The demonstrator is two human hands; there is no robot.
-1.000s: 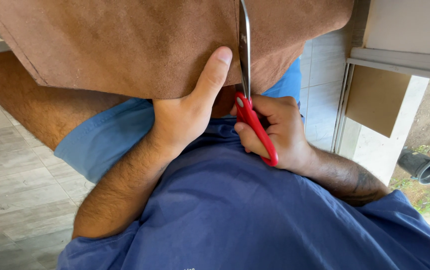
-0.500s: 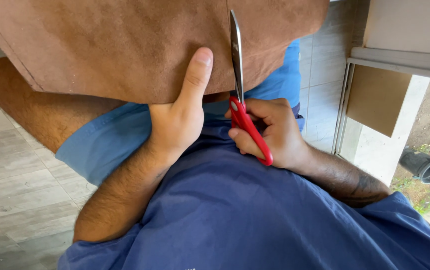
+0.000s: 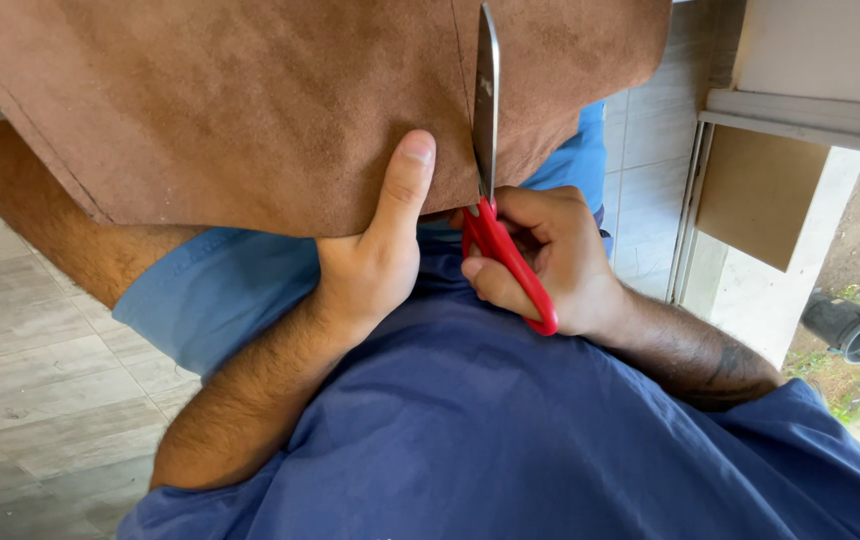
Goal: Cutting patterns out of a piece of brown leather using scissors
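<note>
Suede (image 3: 250,110) — a brown sheet draped over the person's lap, near edge toward the body. Left hand (image 3: 370,270) pinches that edge, thumb flat on top, keeping it taut just beside the cut. Right hand (image 3: 550,260), grip clenched through the red handles, drives the scissors (image 3: 487,130) — blade upright in the slit.

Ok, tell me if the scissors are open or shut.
Cannot tell: only one steel blade of the red-handled scissors shows above the brown suede sheet; the other is hidden. The right hand grips the handles.
</note>
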